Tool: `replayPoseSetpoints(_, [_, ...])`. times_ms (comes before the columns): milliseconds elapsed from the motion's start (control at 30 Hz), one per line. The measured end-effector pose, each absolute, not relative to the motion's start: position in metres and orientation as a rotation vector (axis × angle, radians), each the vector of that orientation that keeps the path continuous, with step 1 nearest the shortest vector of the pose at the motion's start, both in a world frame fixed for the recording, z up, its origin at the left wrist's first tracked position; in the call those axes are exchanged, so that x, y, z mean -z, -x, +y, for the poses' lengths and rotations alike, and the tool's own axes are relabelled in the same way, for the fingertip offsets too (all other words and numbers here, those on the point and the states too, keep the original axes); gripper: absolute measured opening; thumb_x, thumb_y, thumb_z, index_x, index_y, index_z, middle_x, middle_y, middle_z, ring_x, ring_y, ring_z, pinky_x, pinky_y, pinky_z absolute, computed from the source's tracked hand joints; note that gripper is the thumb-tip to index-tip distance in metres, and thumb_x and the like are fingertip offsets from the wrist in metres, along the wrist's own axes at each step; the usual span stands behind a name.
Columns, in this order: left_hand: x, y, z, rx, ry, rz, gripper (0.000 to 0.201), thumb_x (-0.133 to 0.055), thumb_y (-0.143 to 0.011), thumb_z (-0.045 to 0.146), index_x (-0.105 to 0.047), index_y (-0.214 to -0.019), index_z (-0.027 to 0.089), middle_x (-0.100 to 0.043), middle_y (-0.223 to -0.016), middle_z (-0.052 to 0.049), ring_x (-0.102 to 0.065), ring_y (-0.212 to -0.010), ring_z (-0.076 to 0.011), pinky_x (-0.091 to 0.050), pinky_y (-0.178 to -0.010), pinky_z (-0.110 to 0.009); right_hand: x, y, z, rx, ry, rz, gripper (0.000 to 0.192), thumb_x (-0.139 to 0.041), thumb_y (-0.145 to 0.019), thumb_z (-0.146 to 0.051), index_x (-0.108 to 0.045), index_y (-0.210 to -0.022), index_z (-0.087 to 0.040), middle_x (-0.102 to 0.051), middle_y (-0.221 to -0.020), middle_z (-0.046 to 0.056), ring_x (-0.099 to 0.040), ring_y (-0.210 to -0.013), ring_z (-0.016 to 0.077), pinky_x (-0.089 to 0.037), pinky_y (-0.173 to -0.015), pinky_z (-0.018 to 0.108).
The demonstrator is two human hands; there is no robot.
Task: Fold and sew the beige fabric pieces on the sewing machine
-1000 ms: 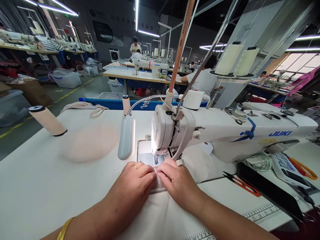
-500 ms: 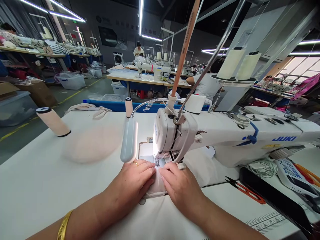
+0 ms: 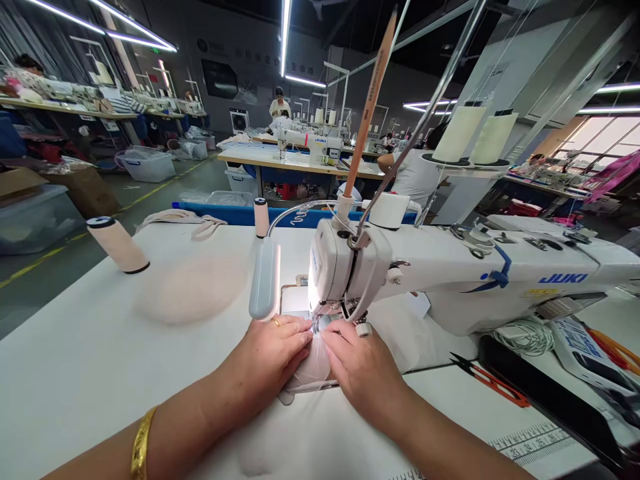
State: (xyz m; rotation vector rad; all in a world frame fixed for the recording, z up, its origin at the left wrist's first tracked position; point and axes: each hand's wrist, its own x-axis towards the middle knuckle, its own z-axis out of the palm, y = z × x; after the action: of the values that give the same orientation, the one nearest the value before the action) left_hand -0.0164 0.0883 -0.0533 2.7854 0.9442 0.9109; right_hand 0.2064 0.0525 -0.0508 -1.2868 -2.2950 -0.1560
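My left hand (image 3: 270,357) and my right hand (image 3: 357,367) lie flat, side by side, on a small piece of white fabric (image 3: 314,370). Their fingertips press it down right in front of the needle of a white JUKI sewing machine (image 3: 450,273). The fabric's front end runs under the machine's presser foot, which my fingers partly hide. A gold ring sits on my left hand and a gold bangle on that wrist. A lit lamp (image 3: 265,280) on a bent neck shines on the needle area.
A cream thread cone (image 3: 117,245) lies tilted at the table's far left, and a smaller spool (image 3: 261,218) stands behind the lamp. Red-handled snips (image 3: 493,383) and orange scissors (image 3: 613,347) lie to the right. Other people work at machines in the background.
Both hands have slid forward toward the needle with the fabric. The view has shifted slightly up and right.
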Motion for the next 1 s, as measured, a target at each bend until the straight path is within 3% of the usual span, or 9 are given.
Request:
replayPoseSetpoints(167, [0.042, 0.018, 0.079, -0.771, -2.757, 1.036, 0.028, -0.052, -0.106, 0.037, -0.070, -0.124, 0.023, -0.073, -0.136, -0.008, -0.068, -0.121, -0.0306, -0.045, -0.094, -0.045, 0.045, -0.211, 0.051, 0.065, 1.181, -2.300, 0.030, -0.046, -0.091, 0.000, -0.065, -0.102, -0.020, -0.071, -0.103, 0.007, -0.051, -0.068, 0.0193, -0.040, -0.065, 0.035])
replayPoseSetpoints(300, [0.022, 0.017, 0.057, -0.657, -2.730, 1.006, 0.059, -0.070, -0.087, 0.071, -0.067, -0.123, 0.024, -0.068, -0.139, -0.012, -0.065, -0.119, -0.0365, -0.042, -0.095, -0.048, 0.035, -0.218, 0.047, -0.093, 1.008, -2.382, 0.033, -0.048, -0.091, 0.000, -0.063, -0.114, -0.019, -0.069, -0.120, 0.010, -0.060, -0.099, 0.0251, -0.049, -0.080, 0.036])
replayPoseSetpoints(367, [0.019, 0.014, 0.047, -0.636, -2.698, 0.982, 0.050, -0.076, -0.084, 0.063, -0.067, -0.115, 0.024, -0.068, -0.134, -0.011, -0.064, -0.117, -0.0352, -0.042, -0.095, -0.048, 0.033, -0.220, 0.046, -0.136, 0.965, -2.427, 0.025, -0.049, -0.094, -0.002, -0.063, -0.105, -0.020, -0.070, -0.114, 0.008, -0.060, -0.101, 0.0251, -0.049, -0.080, 0.036])
replayPoseSetpoints(433, [0.022, 0.011, 0.042, -0.641, -2.678, 0.954, 0.013, -0.064, -0.094, 0.035, -0.064, -0.097, 0.022, -0.070, -0.119, -0.008, -0.065, -0.107, -0.0291, -0.043, -0.093, -0.045, 0.035, -0.220, 0.046, -0.155, 0.960, -2.447, 0.019, -0.049, -0.097, -0.005, -0.060, -0.093, -0.020, -0.069, -0.098, 0.006, -0.059, -0.090, 0.0228, -0.047, -0.074, 0.033])
replayPoseSetpoints(533, [0.030, 0.007, 0.046, -0.753, -2.643, 0.954, 0.023, -0.037, -0.092, 0.005, -0.051, -0.081, 0.021, -0.064, -0.088, -0.004, -0.059, -0.079, -0.0200, -0.044, -0.076, -0.035, 0.039, -0.217, 0.047, -0.190, 0.985, -2.420, 0.021, -0.047, -0.101, -0.009, -0.057, -0.086, -0.021, -0.065, -0.085, 0.003, -0.056, -0.079, 0.0208, -0.043, -0.068, 0.033])
replayPoseSetpoints(700, [0.026, 0.001, 0.067, -0.748, -2.391, 1.064, 0.022, -0.036, -0.100, 0.021, -0.039, -0.079, 0.023, -0.056, -0.074, 0.000, -0.050, -0.064, -0.0175, -0.038, -0.057, -0.029, 0.036, -0.212, 0.049, -0.348, 1.034, -2.195, 0.019, -0.045, -0.105, -0.015, -0.059, -0.094, -0.022, -0.068, -0.087, 0.001, -0.061, -0.079, 0.0181, -0.045, -0.077, 0.032])
replayPoseSetpoints(800, [0.019, -0.001, 0.077, -0.625, -2.256, 1.032, 0.018, -0.050, -0.100, 0.036, -0.051, -0.089, 0.023, -0.064, -0.084, 0.000, -0.059, -0.072, -0.0184, -0.044, -0.063, -0.029, 0.030, -0.210, 0.050, -0.416, 1.153, -2.046, 0.019, -0.047, -0.106, -0.020, -0.061, -0.093, -0.023, -0.068, -0.083, -0.001, -0.061, -0.076, 0.0174, -0.045, -0.077, 0.031])
replayPoseSetpoints(900, [0.017, 0.001, 0.084, -0.572, -2.229, 1.062, 0.011, -0.053, -0.096, 0.029, -0.063, -0.097, 0.023, -0.069, -0.088, -0.001, -0.064, -0.079, -0.0196, -0.047, -0.069, -0.029, 0.024, -0.208, 0.050, -0.495, 1.230, -1.940, 0.020, -0.049, -0.105, -0.024, -0.064, -0.091, -0.024, -0.068, -0.081, -0.001, -0.062, -0.077, 0.0177, -0.045, -0.075, 0.029])
replayPoseSetpoints(1000, [0.018, 0.003, 0.088, -0.527, -2.234, 1.089, 0.025, -0.046, -0.095, 0.020, -0.070, -0.090, 0.022, -0.069, -0.084, -0.001, -0.064, -0.078, -0.0188, -0.047, -0.068, -0.027, 0.021, -0.205, 0.050, -0.553, 1.255, -1.902, 0.022, -0.049, -0.104, -0.027, -0.063, -0.087, -0.024, -0.067, -0.081, -0.001, -0.062, -0.079, 0.0177, -0.044, -0.073, 0.028])
